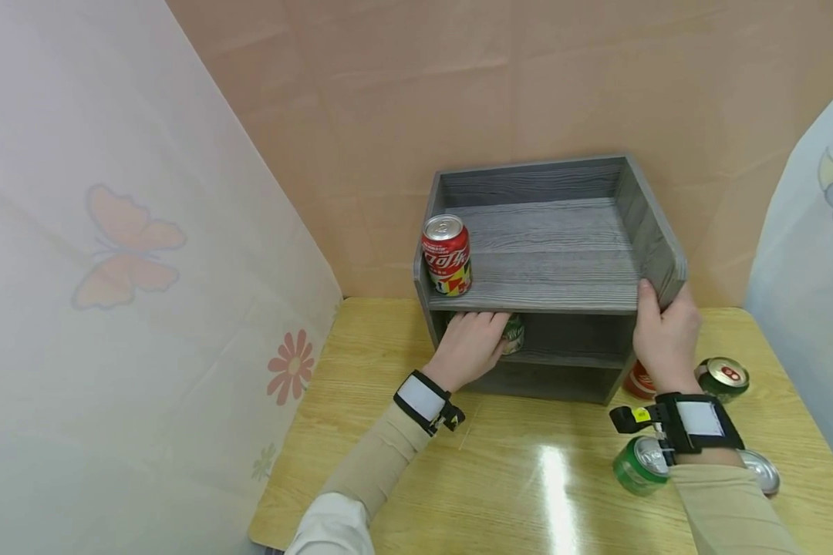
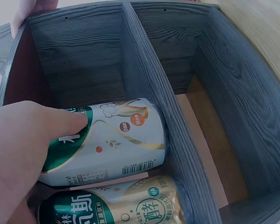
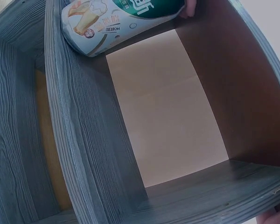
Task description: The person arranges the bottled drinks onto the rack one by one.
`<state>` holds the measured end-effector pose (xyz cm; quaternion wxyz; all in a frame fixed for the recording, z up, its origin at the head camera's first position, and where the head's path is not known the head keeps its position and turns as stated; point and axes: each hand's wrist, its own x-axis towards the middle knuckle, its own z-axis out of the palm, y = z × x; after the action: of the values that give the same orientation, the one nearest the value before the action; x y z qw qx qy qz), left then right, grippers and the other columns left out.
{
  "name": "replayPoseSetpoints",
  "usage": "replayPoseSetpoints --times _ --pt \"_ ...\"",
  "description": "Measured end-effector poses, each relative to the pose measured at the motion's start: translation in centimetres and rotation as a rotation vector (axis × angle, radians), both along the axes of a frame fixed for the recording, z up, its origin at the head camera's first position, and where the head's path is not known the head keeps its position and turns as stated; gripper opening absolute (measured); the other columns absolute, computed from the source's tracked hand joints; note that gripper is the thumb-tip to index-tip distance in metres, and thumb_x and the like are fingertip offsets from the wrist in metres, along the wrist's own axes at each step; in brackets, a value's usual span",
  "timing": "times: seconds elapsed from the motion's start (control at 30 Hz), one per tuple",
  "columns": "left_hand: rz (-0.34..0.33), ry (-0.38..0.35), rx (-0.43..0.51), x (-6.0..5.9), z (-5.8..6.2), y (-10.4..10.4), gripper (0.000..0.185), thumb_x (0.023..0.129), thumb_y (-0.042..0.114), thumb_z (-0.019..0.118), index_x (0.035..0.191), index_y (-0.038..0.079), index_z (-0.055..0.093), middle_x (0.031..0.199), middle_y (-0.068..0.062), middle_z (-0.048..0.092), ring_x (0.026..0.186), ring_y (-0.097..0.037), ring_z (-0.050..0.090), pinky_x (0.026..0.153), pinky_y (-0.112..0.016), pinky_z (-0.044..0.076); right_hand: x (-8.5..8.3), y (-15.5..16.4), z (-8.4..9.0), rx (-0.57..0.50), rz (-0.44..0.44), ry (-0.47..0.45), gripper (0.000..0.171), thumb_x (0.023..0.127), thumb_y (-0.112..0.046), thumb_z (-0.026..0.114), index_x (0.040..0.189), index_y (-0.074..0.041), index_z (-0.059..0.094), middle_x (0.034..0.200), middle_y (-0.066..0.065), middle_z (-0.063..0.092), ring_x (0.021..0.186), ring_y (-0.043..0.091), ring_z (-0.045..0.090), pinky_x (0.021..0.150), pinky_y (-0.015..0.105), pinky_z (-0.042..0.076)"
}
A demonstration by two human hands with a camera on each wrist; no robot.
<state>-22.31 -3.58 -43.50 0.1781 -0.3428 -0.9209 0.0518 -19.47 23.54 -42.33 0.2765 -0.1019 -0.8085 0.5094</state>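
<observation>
My left hand (image 1: 470, 348) reaches into the middle level of a grey wooden shelf (image 1: 544, 266), just under its top board. There it holds a white and green drink can (image 2: 116, 140); the thumb lies over the label and the other fingers are mostly hidden. Right beside that can is a gold and green can (image 2: 149, 205) in the same compartment. My right hand (image 1: 669, 339) grips the front of the shelf's right side panel, thumb on the inner side. A red cola can (image 1: 447, 258) stands upright on the top board at the left front corner.
On the wooden table (image 1: 361, 447), right of the shelf, stand a red can (image 1: 639, 383), a dark green can (image 1: 725, 378) and a green can (image 1: 637, 469). Another can (image 1: 762, 472) shows partly behind my right forearm. Walls flank the table, with one behind the shelf.
</observation>
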Motion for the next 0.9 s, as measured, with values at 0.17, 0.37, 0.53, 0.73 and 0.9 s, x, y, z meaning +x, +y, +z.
replayPoseSetpoints --times 0.17,0.37,0.53,0.73,0.9 --pt "0.037 0.007 0.013 -0.54 -0.03 0.26 0.042 0.097 0.044 0.067 0.130 0.018 0.061 0.082 0.006 0.065 0.066 -0.012 0.064 0.052 -0.031 0.049 -0.17 -0.03 -0.14 0.000 -0.014 0.022 0.046 0.107 -0.032 0.048 0.139 0.001 0.051 0.135 0.019 0.059 0.124 0.033 0.053 0.108 0.047 0.037" --pt "0.055 0.107 0.059 -0.83 -0.64 0.48 0.041 0.092 0.058 0.068 0.114 0.023 0.068 0.063 0.009 0.054 0.055 -0.008 0.056 0.042 -0.027 0.041 -0.26 0.01 -0.20 -0.006 -0.015 0.006 0.046 0.107 -0.032 0.047 0.141 0.000 0.050 0.136 0.018 0.058 0.124 0.031 0.052 0.109 0.044 0.037" --pt "0.065 0.128 0.075 -0.78 -0.78 0.41 0.040 0.093 0.056 0.068 0.120 0.025 0.069 0.065 0.007 0.057 0.055 -0.010 0.057 0.045 -0.029 0.042 -0.19 -0.05 -0.06 -0.002 -0.011 0.010 0.046 0.107 -0.032 0.047 0.140 0.001 0.050 0.135 0.018 0.058 0.123 0.030 0.052 0.108 0.040 0.037" --pt "0.049 0.069 0.053 -0.80 -0.37 0.02 0.038 0.096 0.049 0.068 0.125 0.025 0.065 0.076 0.008 0.066 0.066 -0.011 0.064 0.054 -0.032 0.049 -0.14 -0.04 0.06 0.004 -0.010 0.020 0.046 0.107 -0.032 0.047 0.139 0.001 0.050 0.133 0.017 0.058 0.122 0.028 0.052 0.107 0.038 0.037" --pt "0.019 0.066 0.031 -0.85 -0.20 -0.31 0.040 0.096 0.045 0.069 0.130 0.024 0.062 0.082 0.008 0.068 0.072 -0.012 0.067 0.058 -0.033 0.051 -0.15 0.02 -0.12 0.003 -0.017 0.017 0.046 0.107 -0.031 0.047 0.139 0.001 0.051 0.133 0.018 0.059 0.122 0.029 0.053 0.105 0.035 0.037"
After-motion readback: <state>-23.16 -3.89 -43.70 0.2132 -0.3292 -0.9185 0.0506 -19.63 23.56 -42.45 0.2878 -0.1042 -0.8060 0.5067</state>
